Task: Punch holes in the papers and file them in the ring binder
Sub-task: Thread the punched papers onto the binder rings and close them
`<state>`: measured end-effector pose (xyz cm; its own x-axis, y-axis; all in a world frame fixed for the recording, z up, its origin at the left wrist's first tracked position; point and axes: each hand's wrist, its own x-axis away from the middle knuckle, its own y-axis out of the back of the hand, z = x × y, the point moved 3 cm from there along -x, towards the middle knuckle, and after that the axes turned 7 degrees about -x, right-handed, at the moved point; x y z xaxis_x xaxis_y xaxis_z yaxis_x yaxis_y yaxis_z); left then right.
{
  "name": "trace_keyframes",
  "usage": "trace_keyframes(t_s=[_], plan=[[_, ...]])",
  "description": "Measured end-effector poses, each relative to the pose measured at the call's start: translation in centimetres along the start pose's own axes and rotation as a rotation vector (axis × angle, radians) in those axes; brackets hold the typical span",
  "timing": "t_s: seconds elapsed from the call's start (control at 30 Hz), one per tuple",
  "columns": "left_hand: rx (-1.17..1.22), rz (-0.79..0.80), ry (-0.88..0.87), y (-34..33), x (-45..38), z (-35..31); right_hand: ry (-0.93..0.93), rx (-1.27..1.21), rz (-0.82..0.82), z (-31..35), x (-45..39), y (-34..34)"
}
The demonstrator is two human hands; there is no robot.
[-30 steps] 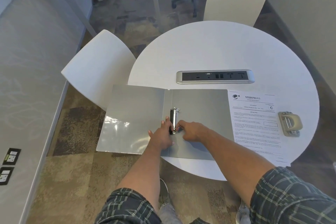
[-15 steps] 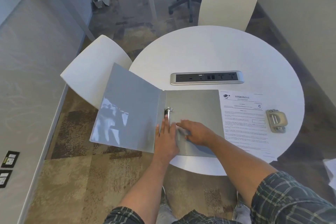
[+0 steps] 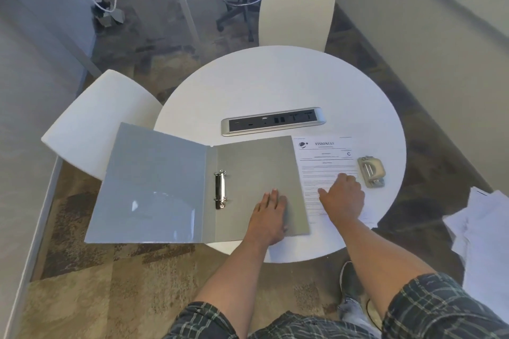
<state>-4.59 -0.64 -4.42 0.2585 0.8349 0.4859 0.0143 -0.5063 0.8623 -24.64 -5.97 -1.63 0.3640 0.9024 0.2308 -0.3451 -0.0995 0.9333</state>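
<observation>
Right hand (image 3: 343, 197) resting fingers-together on printed paper (image 3: 325, 162), long axis away from body, between hole punch (image 3: 371, 170) and ring binder (image 3: 192, 187); left hand (image 3: 271, 216) flat, fingers together, on binder.

— What sits on the round white tabletop (image 3: 275, 82)?
— An open grey ring binder (image 3: 165, 187) overhanging its left edge, a printed paper (image 3: 325, 162) beside it, a hole punch (image 3: 371, 170), and a socket strip (image 3: 272, 120).

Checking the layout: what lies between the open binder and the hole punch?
In the head view, the printed paper, with the right hand resting on it.
</observation>
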Motion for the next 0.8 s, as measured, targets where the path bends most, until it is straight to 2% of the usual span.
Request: trace_keyframes(t_s=[0.27, 0.5, 0.8], plan=[[-0.033, 0.222, 0.024, 0.4, -1.9, -2.9, -0.345, -0.038, 0.043, -4.4, -0.7, 0.2], [-0.031, 0.291, 0.036, 1.2, -2.7, -3.1, -0.425, -0.105, 0.078, -5.1, -1.8, 0.3], [-0.023, 0.279, 0.043, 1.0, -2.9, -3.2, -0.428, -0.148, 0.101, -5.3, -2.7, 0.4]])
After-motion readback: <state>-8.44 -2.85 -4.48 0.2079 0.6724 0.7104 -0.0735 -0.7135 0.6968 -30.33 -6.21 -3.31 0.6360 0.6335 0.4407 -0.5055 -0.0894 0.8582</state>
